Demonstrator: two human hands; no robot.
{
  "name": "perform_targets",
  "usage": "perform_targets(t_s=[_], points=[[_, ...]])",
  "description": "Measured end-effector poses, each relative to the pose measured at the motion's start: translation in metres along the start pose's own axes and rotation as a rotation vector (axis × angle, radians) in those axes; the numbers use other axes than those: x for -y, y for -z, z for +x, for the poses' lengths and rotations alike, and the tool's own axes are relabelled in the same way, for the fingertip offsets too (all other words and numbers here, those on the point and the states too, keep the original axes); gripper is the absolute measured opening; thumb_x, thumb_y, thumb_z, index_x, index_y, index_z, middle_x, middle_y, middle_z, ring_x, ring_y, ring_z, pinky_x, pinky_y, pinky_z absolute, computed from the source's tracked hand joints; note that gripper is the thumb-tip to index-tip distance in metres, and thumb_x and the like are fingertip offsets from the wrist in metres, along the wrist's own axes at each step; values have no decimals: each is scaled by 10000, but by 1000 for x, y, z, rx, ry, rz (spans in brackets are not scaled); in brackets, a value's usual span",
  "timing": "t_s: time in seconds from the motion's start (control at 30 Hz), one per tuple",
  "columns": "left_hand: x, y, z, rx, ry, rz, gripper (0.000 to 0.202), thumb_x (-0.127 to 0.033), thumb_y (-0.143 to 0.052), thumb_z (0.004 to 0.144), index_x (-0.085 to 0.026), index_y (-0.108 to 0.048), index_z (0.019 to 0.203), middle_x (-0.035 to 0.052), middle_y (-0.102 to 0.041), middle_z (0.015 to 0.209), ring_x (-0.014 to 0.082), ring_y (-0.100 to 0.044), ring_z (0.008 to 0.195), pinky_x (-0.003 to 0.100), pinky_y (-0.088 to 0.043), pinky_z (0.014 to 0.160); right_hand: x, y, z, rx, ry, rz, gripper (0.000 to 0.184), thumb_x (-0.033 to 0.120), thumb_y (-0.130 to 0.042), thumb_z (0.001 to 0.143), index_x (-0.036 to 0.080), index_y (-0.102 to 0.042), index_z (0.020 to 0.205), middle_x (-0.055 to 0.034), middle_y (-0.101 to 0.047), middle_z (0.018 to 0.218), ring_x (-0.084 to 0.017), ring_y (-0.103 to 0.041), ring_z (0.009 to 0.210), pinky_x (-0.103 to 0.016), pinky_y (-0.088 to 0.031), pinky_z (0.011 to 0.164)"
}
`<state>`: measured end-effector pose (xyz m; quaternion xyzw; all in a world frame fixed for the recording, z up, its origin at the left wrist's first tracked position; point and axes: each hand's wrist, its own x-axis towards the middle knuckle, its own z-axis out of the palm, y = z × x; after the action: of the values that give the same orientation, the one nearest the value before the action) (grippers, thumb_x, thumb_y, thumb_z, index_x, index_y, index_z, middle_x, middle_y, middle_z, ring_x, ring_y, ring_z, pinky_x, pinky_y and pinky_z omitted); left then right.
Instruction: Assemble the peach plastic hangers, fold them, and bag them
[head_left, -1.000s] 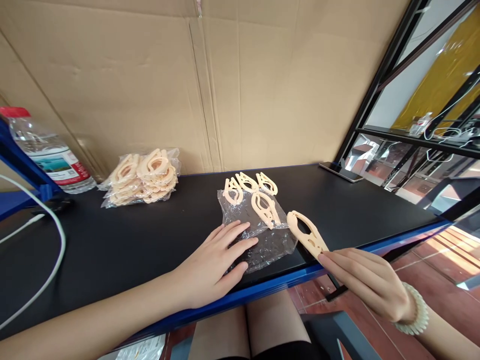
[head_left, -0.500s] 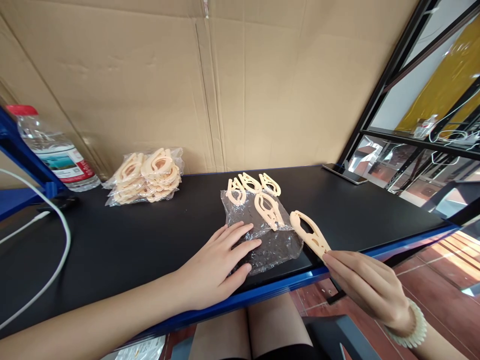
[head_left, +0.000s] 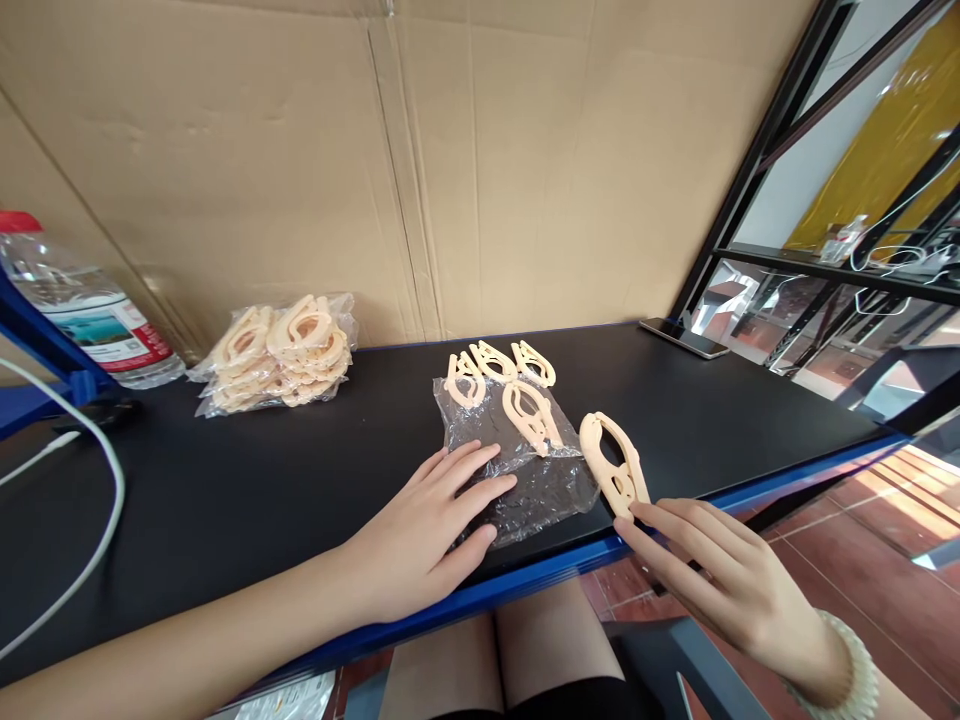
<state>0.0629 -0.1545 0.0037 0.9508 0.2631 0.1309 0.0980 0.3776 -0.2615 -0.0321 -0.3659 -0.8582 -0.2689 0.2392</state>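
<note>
My left hand (head_left: 427,530) lies flat with fingers spread on a clear plastic bag (head_left: 525,480) on the black tabletop (head_left: 247,480). One peach plastic clip (head_left: 531,414) rests on the bag, and three more clips (head_left: 496,366) lie in a row just behind it. My right hand (head_left: 712,580) pinches the near end of another peach clip (head_left: 613,462), holding it over the table's front edge, right of the bag.
A sealed bag of stacked peach clips (head_left: 279,352) sits at the back left. A water bottle (head_left: 79,310) and a white cable (head_left: 90,500) are at far left. A phone (head_left: 684,338) lies at the back right. Cardboard (head_left: 450,150) walls the back.
My right hand has shifted slightly left and turned the clip more upright, nearer the bag. My left hand has stayed on the bag.
</note>
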Motion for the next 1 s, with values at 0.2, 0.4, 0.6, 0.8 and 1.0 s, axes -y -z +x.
perform_targets(t_s=[0.2, 0.4, 0.6, 0.8, 1.0], points=[[-3, -3, 0, -48, 16, 18, 419, -276, -413, 985, -287, -478, 1399, 61, -398, 1532, 305, -330, 1423, 545, -298, 1158, 1, 7, -2, -57, 42, 46, 310, 33, -430, 935, 68, -662, 1137, -153, -724, 975, -251, -678, 884, -387, -561, 720], [-1, -3, 0, -45, 5, 15, 421, -284, -406, 987, -291, -471, 1403, 57, -393, 1536, 310, -327, 1423, 547, -295, 1157, -2, 2, -11, -144, 104, 84, 354, 6, -453, 892, 25, -636, 1195, -176, -720, 1039, -271, -682, 945, -385, -592, 707], [-1, -2, 0, -19, 17, 23, 431, -279, -406, 987, -291, -456, 1414, 56, -377, 1545, 306, -308, 1434, 555, -294, 1157, -2, 5, -9, -144, 64, 138, 441, 12, -428, 905, 5, -537, 1332, -170, -727, 1008, -279, -695, 917, -392, -603, 688], [-1, -2, 0, -39, 9, 7, 427, -270, -419, 980, -285, -470, 1403, 63, -372, 1547, 316, -317, 1428, 557, -308, 1150, -3, 19, -4, -234, -89, 106, 494, 37, -459, 915, 152, -537, 1389, -103, -723, 1019, -267, -700, 875, -379, -599, 695], [-3, 3, 0, -6, -25, 1, 457, -239, -432, 962, -257, -454, 1418, 86, -372, 1548, 326, -316, 1430, 563, -337, 1136, 8, 40, -9, -254, -246, -31, 443, 255, -502, 941, 245, -561, 1380, -94, -706, 1097, -330, -683, 915, -445, -591, 748]])
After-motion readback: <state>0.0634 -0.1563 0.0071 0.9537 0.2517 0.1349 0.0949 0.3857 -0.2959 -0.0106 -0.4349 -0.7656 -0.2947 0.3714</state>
